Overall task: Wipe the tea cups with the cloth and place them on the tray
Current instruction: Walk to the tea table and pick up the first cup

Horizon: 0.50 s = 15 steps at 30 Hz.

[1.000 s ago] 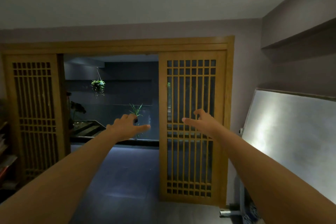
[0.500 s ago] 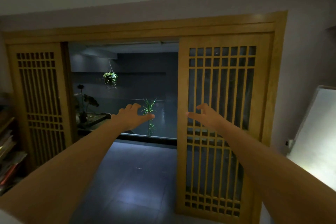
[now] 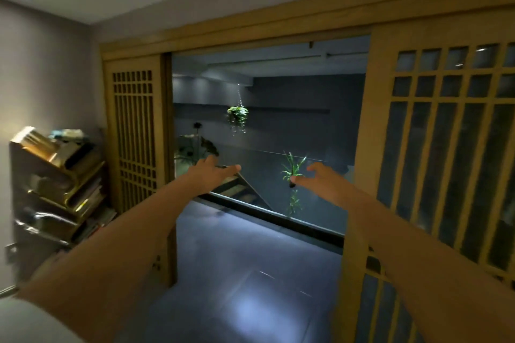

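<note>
No tea cups, cloth or tray in view; their location cannot be told. Left hand [image 3: 209, 175] and right hand [image 3: 323, 179] are stretched forward at arm's length, fingers spread and relaxed, holding nothing. Beyond: wooden lattice sliding door [image 3: 443, 153], hanging green plant [image 3: 237, 115], dark tilted bookshelf [image 3: 55, 186]. Judgement: task not yet begun; the outstretched pose looks preparatory rather than a reach.
</note>
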Tool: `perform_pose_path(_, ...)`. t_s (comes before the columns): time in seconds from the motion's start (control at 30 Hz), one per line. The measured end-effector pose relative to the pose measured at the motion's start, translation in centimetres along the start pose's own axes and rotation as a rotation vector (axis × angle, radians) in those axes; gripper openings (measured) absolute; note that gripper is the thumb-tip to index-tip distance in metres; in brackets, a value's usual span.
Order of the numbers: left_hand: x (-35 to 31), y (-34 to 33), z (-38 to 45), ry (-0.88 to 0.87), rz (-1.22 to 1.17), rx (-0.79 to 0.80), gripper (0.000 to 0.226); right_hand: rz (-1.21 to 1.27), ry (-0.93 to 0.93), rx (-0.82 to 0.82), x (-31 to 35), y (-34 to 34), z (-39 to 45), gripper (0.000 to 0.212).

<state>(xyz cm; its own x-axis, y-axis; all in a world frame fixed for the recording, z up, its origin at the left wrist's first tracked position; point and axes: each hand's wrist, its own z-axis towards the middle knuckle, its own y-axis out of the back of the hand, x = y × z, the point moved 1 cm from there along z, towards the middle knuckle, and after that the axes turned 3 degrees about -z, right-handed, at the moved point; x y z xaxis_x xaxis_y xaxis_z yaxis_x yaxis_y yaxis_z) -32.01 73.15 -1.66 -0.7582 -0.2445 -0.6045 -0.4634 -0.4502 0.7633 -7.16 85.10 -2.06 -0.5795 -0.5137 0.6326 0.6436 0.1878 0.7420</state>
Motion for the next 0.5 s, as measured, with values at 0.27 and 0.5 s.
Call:
perform_pose_path(0.27,9.8,2.6,9.5,0.196,-0.058,-0.100,0.081,0.083,0.125,0.172,2.9,-10.8,17.0,0.053)
perform_pose_path(0.5,23.1,7.9,19.6,0.391,-0.071,-0.132,0.068,0.071,0.277,0.305,10.2,-23.5,31.4,0.058)
